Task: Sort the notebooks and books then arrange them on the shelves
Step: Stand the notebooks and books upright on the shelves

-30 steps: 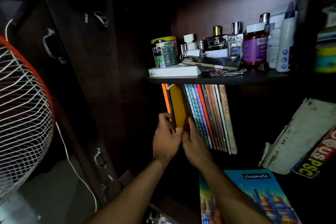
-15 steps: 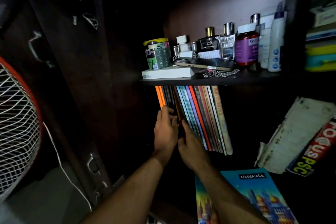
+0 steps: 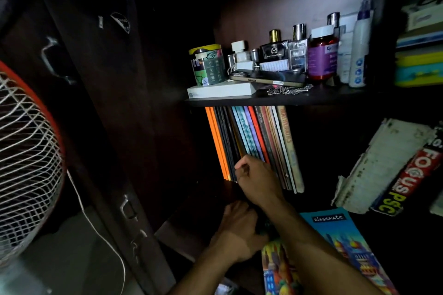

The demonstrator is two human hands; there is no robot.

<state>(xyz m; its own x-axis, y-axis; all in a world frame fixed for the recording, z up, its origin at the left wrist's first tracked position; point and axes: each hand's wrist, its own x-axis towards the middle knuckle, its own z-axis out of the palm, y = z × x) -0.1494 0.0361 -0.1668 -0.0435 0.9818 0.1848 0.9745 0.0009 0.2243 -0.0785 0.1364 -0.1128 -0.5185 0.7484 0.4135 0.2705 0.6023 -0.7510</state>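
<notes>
The row of notebooks [image 3: 254,143] stands upright on the lower shelf, directly under the upper shelf board [image 3: 275,100], leaning slightly to the right. These are thin, soft-covered items: light, flexible, likely to sag or fan out if held by one corner. Take hold across the spine edge or clamp several together. The right hand [image 3: 259,182] rests against the lower spine edges with fingers curled; whether it pinches a spine cannot be determined in the dim light. The left hand [image 3: 236,230] sits lower, at the shelf front, fingers loosely bent, apparently holding nothing. A classmate notebook [image 3: 340,235] lies flat below the right forearm, awaiting placement. Obstructions: the upper shelf board limits vertical clearance; a worn thick book [image 3: 374,167] and a FOCUS PSC book [image 3: 407,179] lean at the right. A fan grille [image 3: 26,151] stands at the left, near the cupboard door.
</notes>
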